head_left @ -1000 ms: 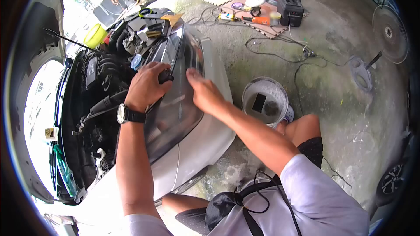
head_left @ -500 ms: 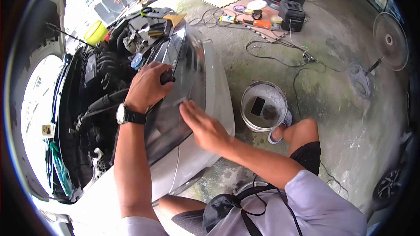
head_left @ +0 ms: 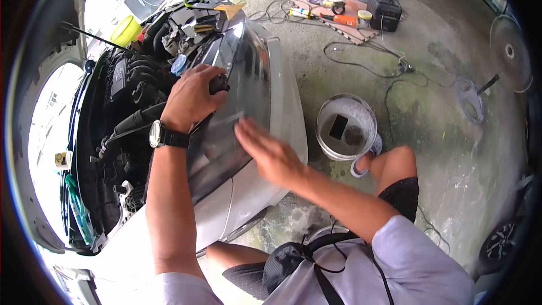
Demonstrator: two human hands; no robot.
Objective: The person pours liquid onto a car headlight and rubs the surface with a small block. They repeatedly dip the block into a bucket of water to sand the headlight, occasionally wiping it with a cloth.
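The car's headlight (head_left: 248, 87) lies in front of me, with a hazy, greyish lens. At its inner edge my left hand (head_left: 195, 96), with a watch (head_left: 164, 134) on the wrist, has its fingers wrapped round a black part (head_left: 219, 83). Over the lower middle of the lens is my right hand (head_left: 268, 149), palm down, its fingers extended and blurred at the tips. Whether anything lies under that palm is hidden. Beside the headlight, the engine bay (head_left: 135, 79) is uncovered, and a blue cap (head_left: 179, 65) shows near my left hand.
A white bucket (head_left: 370, 135) with a dark block in it stands right of the bumper. Cables run over the floor to a black power box (head_left: 385, 11). An orange tool (head_left: 341, 20) lies on foam mats. A fan (head_left: 510, 52) stands at far right.
My right hand has shifted slightly over the lens, and its fingertips remain blurred. My left hand keeps its hold on the black part. The view has tilted slightly.
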